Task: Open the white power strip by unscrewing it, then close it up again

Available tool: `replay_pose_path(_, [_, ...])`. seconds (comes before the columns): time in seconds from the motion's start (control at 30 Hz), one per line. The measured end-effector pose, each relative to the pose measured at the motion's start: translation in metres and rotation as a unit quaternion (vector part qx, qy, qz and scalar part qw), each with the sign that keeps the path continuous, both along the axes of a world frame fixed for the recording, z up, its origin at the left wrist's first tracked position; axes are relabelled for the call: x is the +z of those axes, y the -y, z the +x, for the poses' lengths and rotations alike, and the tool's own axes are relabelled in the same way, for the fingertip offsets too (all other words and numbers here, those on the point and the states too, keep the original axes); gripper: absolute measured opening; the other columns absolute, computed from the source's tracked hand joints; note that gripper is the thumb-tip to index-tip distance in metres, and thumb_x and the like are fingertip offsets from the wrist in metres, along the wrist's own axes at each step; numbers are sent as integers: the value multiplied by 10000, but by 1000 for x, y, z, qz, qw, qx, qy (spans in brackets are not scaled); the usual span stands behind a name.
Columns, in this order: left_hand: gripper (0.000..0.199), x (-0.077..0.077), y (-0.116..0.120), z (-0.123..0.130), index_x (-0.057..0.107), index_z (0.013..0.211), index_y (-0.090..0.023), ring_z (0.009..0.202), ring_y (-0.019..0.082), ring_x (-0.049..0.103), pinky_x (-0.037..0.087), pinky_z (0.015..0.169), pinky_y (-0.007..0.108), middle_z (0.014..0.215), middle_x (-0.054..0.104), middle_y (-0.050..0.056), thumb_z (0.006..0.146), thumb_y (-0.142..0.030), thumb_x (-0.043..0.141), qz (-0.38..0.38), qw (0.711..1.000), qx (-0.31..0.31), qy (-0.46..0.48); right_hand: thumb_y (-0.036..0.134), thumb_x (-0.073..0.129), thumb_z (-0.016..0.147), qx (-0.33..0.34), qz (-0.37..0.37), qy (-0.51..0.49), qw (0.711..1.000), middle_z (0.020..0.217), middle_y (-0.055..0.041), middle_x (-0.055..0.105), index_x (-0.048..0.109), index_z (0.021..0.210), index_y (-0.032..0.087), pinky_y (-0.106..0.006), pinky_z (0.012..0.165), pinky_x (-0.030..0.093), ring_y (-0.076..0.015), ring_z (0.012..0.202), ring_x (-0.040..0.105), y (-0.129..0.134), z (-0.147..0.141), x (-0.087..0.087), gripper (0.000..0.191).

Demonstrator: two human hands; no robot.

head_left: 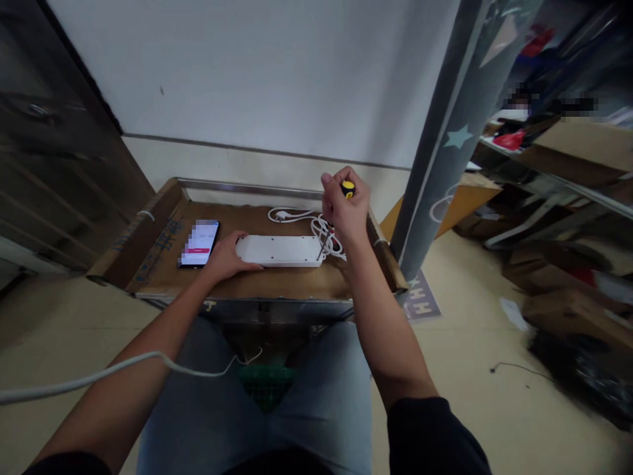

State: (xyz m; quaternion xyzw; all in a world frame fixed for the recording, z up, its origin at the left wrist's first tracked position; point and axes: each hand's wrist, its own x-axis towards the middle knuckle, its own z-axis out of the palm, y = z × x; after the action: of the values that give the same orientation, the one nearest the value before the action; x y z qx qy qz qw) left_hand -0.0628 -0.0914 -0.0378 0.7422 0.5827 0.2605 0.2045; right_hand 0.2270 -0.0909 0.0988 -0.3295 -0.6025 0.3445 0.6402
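Observation:
A long white power strip [279,249] lies on the cardboard-covered table, its face dotted with small dark holes. My left hand [229,256] grips its left end, with the thumb along the near edge and the fingers at the far side. Above the right end, my right hand [349,204] is closed around a screwdriver [349,187] with a black and yellow handle. The thin shaft slants down to the strip's right end; whether the tip sits in a hole I cannot tell. Behind that end lies the coiled white cord [324,229] with its plug [281,216].
A lit phone [200,243] lies left of my left hand. Raised cardboard edges [141,234] border the table [277,287]. A wrapped post [440,145] stands close on the right, with cardboard boxes [568,316] beyond. A white cable [123,361] crosses over my left forearm.

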Motion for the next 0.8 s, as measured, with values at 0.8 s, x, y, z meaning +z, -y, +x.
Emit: replay_pose_path(0.8, [1035, -7, 2, -2, 552, 1402, -215, 1361, 399, 590, 433, 1212, 544, 1449, 632, 153, 561, -682, 933, 28, 999, -18, 2, 590, 799, 822, -200, 55, -137, 969, 729, 77, 497, 415, 898, 281, -217, 400, 348, -70, 483, 525, -1, -4, -11, 499])
